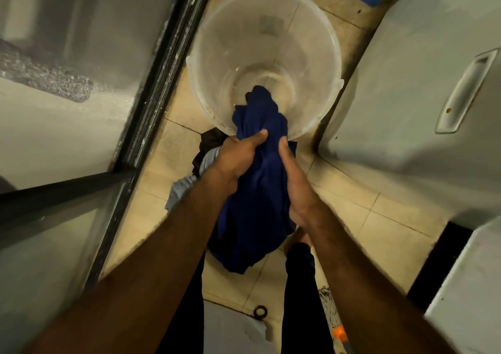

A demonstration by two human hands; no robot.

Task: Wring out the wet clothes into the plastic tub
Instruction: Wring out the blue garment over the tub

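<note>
A clear plastic tub [217, 28] stands on the tiled floor ahead of me, with a little water at its bottom. A dark blue garment [257, 191] is bunched between my hands; its upper end hangs over the tub's near rim. My left hand [238, 155] is shut on the garment's left side. On the right side, my right hand [295, 183] presses and grips the cloth. The garment's lower part hangs down toward my legs.
A pile of grey and dark clothes [200, 164] lies on the floor left of my hands. A dark-framed glass door [151, 88] runs along the left. A white appliance with a recessed handle [466, 93] stands at the right. A mop head [329, 307] lies near my feet.
</note>
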